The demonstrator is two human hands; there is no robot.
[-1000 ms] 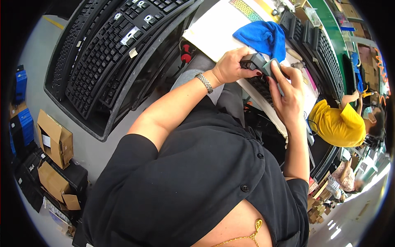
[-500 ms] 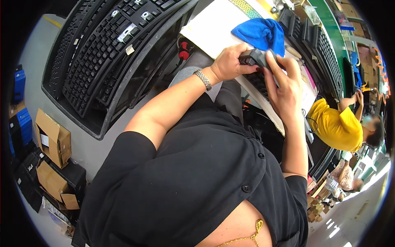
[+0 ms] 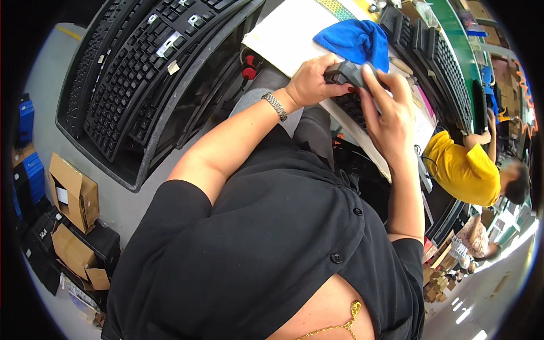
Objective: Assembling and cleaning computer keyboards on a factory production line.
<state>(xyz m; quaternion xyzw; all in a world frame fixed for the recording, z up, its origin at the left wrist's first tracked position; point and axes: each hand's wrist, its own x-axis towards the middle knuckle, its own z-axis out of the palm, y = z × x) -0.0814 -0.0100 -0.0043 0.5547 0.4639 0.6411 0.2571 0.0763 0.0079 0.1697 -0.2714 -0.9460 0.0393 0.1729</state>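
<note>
A black keyboard [image 3: 348,75] is tilted up over the front edge of the white table [image 3: 277,37], seen nearly end-on. My left hand [image 3: 309,82] grips its left side, the thumb along the near edge. On the other side, my right hand [image 3: 394,116] is closed against the keyboard, fingers bent and thumb pressed to its edge. Some of its keys show between and below my hands; the rest is hidden by my right hand. Just beyond lies a crumpled blue cloth [image 3: 357,41], apart from my fingers.
More black keyboards [image 3: 447,73] are stacked at the table's right. To the left a black bin [image 3: 139,181] holds several keyboards, some with keys gone. A red-handled tool [image 3: 249,68] hangs by the table edge. Cardboard boxes [image 3: 73,192] stand at far left. A co-worker in yellow [image 3: 462,170] sits at right.
My hands and the keyboard have shifted very slightly left in the view. The grip looks the same.
</note>
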